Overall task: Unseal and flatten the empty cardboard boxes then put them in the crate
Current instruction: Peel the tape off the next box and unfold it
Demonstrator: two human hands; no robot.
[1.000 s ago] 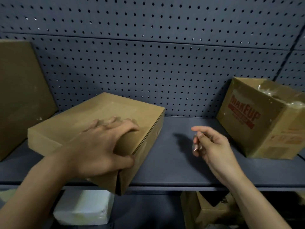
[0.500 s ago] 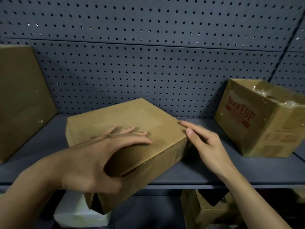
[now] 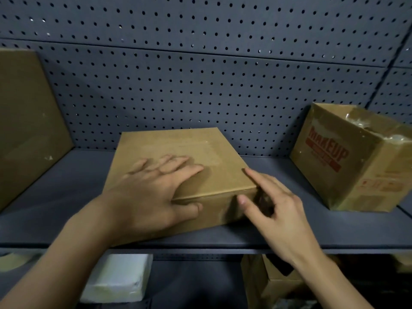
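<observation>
Head view of a dark grey shelf [image 3: 66, 197] backed by a perforated panel [image 3: 200, 85]. Centre of frame: a flat, closed cardboard box [image 3: 189, 150] lies on the shelf with its front face near the shelf's front edge; its lid is down and its contents are hidden. The left hand [image 3: 145, 197] lies spread wide on the lid, fingers straight and fanned over the top, thumb laid against the front face just below the front edge. The right hand [image 3: 278, 210] meets the box at its front right corner: the index finger is extended along the right top edge, the thumb touches the front face, and the remaining fingers are bent in shadow beside the corner, where contact cannot be told. Right of frame: a taller cardboard box printed "MAKEUP" [image 3: 356, 175] in red stands on the shelf, well apart from the flat box, turned corner-on; crumpled clear film [image 3: 361, 123] shows at its top, and what lies beneath is not visible. Left of frame: a plain brown cardboard panel [image 3: 26, 119] stands at the shelf's left end. Below the shelf: a white block [image 3: 118, 279] at lower left, and an opened cardboard carton [image 3: 274, 284] at lower right with a dark interior whose contents cannot be made out.
</observation>
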